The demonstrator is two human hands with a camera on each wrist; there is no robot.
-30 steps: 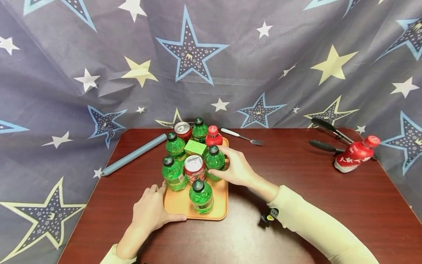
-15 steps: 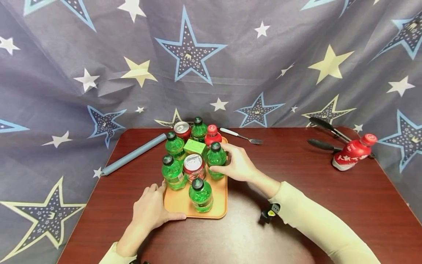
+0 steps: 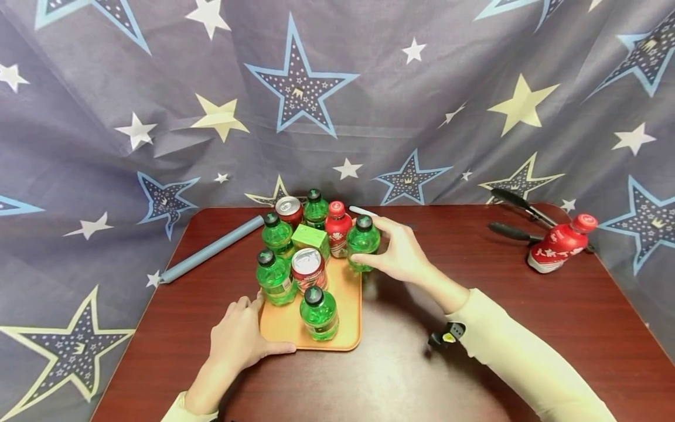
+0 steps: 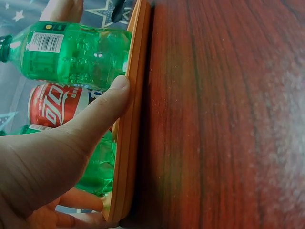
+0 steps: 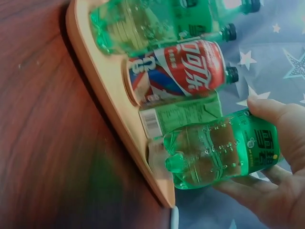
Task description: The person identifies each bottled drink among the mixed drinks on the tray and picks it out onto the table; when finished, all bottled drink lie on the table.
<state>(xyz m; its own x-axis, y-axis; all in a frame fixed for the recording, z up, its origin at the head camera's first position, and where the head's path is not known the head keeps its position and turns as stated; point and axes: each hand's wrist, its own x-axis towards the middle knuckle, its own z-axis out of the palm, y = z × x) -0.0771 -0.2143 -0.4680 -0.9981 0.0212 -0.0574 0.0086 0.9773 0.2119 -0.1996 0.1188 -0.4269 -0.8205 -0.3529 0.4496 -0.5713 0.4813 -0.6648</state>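
Observation:
My right hand (image 3: 405, 253) holds a green soda bottle (image 3: 362, 241) between thumb and fingers, above the right edge of an orange tray (image 3: 347, 310). In the right wrist view this bottle's base (image 5: 176, 162) is off the tray. My left hand (image 3: 234, 333) grips the tray's near left corner, thumb along the front rim, fingers at the left side. Standing on the tray are a front green bottle (image 3: 319, 317), a red cola can (image 3: 308, 271), a green box (image 3: 311, 239), a small red bottle (image 3: 337, 230), another can (image 3: 289, 210) and several more green bottles.
To the right lies a tilted red bottle (image 3: 561, 245) against black-handled tongs (image 3: 514, 232). A blue-grey rod (image 3: 211, 249) rests left of the tray. A white-handled fork (image 3: 362, 211) behind is partly hidden by my right hand. A starry curtain (image 3: 369, 117) hangs behind the table.
My right hand has lifted the green bottle from beside the cola can and carried it right and away, uncovering more of the small red bottle. The left hand has stayed on the tray.

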